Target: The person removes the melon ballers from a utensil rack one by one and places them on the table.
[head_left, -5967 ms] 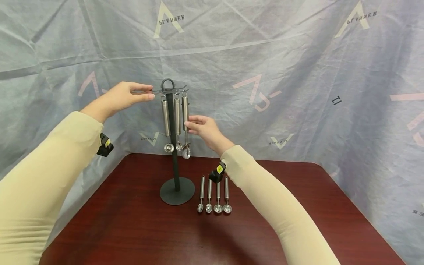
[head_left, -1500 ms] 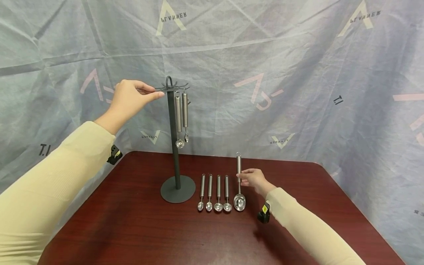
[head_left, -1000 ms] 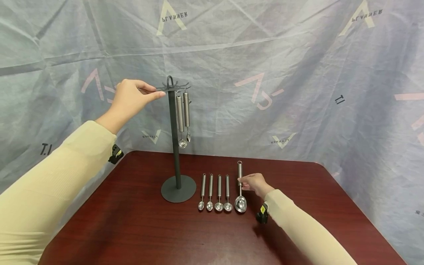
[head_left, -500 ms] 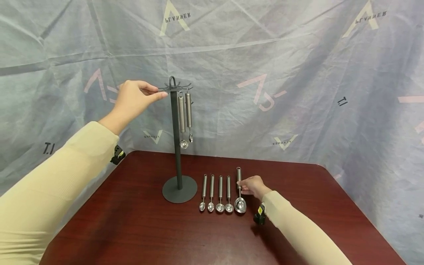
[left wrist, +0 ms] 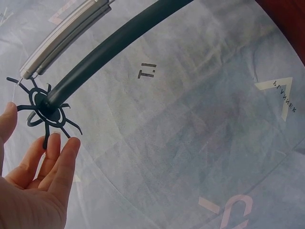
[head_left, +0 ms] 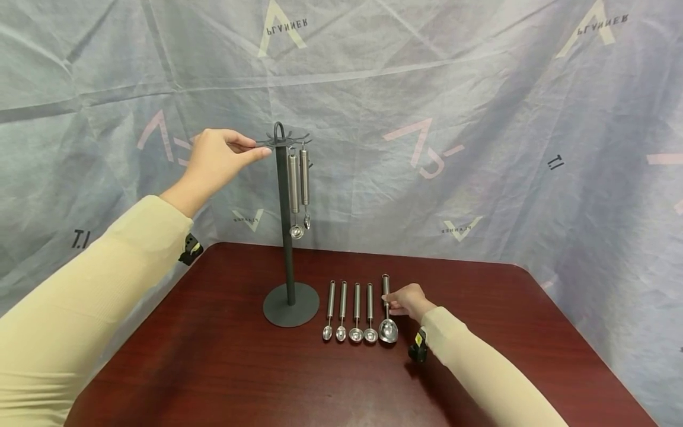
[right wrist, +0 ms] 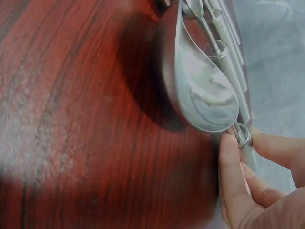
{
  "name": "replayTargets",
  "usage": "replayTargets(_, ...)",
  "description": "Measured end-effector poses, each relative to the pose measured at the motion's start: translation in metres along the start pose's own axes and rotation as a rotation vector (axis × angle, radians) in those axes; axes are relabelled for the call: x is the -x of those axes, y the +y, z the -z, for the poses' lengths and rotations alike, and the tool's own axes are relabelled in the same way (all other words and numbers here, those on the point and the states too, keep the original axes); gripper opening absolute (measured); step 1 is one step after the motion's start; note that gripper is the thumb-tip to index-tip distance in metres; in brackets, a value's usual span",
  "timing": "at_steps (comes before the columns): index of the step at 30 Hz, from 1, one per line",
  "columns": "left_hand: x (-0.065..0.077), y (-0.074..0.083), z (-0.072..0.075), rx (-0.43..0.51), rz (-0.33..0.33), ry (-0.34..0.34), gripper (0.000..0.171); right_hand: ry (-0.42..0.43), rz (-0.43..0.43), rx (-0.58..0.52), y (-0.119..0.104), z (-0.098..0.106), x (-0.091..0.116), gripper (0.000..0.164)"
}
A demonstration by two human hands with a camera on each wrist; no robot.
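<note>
The left arm (head_left: 80,296) reaches up from the lower left, its pale sleeve (head_left: 146,228) ending at the wrist (head_left: 179,194). The left hand (head_left: 216,155) is raised well above the right hand (head_left: 409,299), its fingers (left wrist: 62,169) bunched, its thumb (left wrist: 6,121) opposite them in a pinch. The right arm (head_left: 491,370) stretches forward from the lower right, its hand pointing left, fingers pinching too.
</note>
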State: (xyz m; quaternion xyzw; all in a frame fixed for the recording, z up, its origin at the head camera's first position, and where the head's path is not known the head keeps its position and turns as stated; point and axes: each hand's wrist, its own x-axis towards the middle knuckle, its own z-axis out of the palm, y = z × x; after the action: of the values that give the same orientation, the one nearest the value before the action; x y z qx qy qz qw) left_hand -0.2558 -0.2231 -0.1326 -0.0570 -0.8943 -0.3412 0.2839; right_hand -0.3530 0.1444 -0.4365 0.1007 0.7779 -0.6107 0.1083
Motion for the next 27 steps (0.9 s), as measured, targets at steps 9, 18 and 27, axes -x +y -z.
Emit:
replayTargets(9,0.0043,0.0042,0.0025,0.001,-0.004,0.003,0.054,0.009,0.034,0.027,-0.0008,0.0006,0.0072,0.038)
replayTargets(18,0.0081,0.0060,0.0024,0.003,0.003,-0.006,0.055,-0.014,0.035,0.005,0.0021,0.0003,0.0070,0.032)
replayTargets(27,0.0085,0.0066,0.0020,-0.001,0.007,-0.005,0.055,-0.028,0.035,0.009,0.0034,0.0011,0.0053,0.029)
